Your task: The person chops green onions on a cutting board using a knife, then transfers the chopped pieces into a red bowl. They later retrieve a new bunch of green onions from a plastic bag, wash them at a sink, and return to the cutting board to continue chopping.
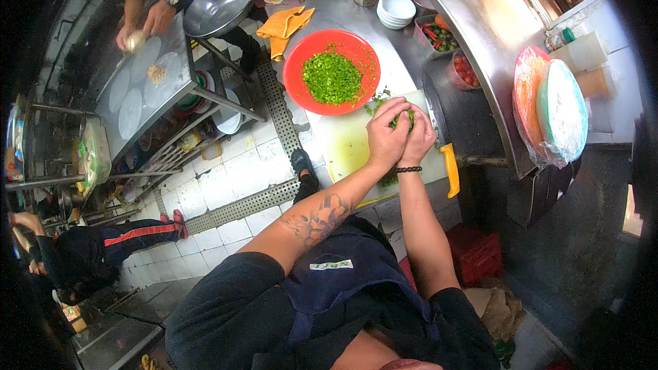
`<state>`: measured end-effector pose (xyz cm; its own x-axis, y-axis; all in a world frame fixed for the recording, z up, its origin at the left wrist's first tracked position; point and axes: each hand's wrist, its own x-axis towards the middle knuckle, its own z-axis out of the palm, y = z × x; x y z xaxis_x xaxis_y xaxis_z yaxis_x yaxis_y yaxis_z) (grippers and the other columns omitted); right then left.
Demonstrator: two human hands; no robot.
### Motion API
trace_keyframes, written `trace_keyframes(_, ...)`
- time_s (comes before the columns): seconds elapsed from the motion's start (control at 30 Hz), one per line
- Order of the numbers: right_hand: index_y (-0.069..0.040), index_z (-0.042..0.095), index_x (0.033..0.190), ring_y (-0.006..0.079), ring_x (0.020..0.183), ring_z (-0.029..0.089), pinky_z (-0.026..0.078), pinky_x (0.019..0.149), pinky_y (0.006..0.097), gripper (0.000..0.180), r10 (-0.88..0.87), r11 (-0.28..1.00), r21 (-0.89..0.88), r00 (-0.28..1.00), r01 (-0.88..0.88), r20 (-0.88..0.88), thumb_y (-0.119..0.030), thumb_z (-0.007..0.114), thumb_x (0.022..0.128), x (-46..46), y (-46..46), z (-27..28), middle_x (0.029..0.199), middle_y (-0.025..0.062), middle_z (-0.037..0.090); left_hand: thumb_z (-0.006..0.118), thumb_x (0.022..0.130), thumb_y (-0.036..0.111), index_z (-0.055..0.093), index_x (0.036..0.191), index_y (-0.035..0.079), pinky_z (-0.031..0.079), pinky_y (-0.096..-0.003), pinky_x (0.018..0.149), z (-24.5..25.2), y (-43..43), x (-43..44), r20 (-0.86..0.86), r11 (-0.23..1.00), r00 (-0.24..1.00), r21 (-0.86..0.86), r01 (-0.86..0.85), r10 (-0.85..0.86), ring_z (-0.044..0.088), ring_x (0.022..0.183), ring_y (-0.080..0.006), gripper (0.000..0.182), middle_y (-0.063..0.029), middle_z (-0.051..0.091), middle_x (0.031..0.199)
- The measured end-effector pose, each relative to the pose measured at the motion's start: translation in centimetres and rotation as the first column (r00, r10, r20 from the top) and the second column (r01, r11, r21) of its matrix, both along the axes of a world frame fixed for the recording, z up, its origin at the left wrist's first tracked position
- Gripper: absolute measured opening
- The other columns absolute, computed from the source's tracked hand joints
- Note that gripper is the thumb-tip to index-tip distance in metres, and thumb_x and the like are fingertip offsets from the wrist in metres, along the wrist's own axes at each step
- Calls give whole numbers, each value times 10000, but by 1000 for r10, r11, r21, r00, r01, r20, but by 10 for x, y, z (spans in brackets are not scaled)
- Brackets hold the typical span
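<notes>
Over the right part of a pale cutting board (345, 145), my left hand (389, 133) and my right hand (419, 136) are cupped together. Chopped green herbs (395, 122) show between them, and more bits lie on the board around my fingers. Just beyond the board stands a red plastic bowl (290, 82) holding a heap of finely chopped greens (331, 78). A knife with a yellow handle (451, 170) lies at the board's right edge; I cannot make out its blade clearly.
An orange cloth (284, 28), stacked white bowls (396, 10) and a container of vegetables (437, 36) sit farther back. A raised steel shelf (483, 46) curves along the right, bearing plastic-wrapped plates (563, 108). Left, another person's hands (146, 25) work at a steel table (172, 85).
</notes>
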<state>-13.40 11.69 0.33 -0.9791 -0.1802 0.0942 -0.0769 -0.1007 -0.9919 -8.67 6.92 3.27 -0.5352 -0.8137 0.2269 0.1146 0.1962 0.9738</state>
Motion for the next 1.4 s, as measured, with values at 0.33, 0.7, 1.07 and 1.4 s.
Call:
trace_keyframes(0.33, 55, 700, 1022, 170, 909, 646, 496, 851, 293, 274, 153, 968, -170, 974, -182, -170, -133, 507, 977, -12, -122, 71, 963, 120, 719, 599, 863, 51, 708, 975, -37, 487, -367, 959, 52, -111, -7, -180, 972, 968, -124, -199, 176, 653, 1068, -284, 179, -178, 696, 1097)
trace_keyframes(0.7, -30, 712, 1011, 341, 788, 679, 514, 747, 399, 280, 380, 866, 470, 838, -173, -391, -262, 561, 966, -53, -167, 76, 849, 203, 692, 611, 884, 143, 718, 963, -1, 517, -369, 849, 20, -204, 24, 134, 951, 970, -261, -165, 204, 684, 883, -267, 196, -141, 706, 976)
trace_keyframes(1.07, 44, 649, 1074, 160, 745, 637, 530, 699, 287, 222, 297, 944, -179, 950, -277, 97, -69, 552, 909, -46, -176, 49, 874, 69, 696, 533, 933, 216, 587, 1261, 18, 316, -487, 1127, 37, -142, 43, 114, 800, 988, -600, -17, 106, 437, 1345, -377, 387, -205, 519, 1389)
trace_keyframes(1.4, -5, 612, 1172, 273, 986, 654, 521, 878, 403, 274, 592, 792, 7, 769, -611, 240, -146, 587, 938, -9, -26, 67, 1141, 128, 658, 603, 917, 225, 623, 1230, 49, 404, -448, 1060, 31, -181, 39, 312, 652, 936, -746, 136, 162, 508, 1268, -381, 360, -240, 516, 1375)
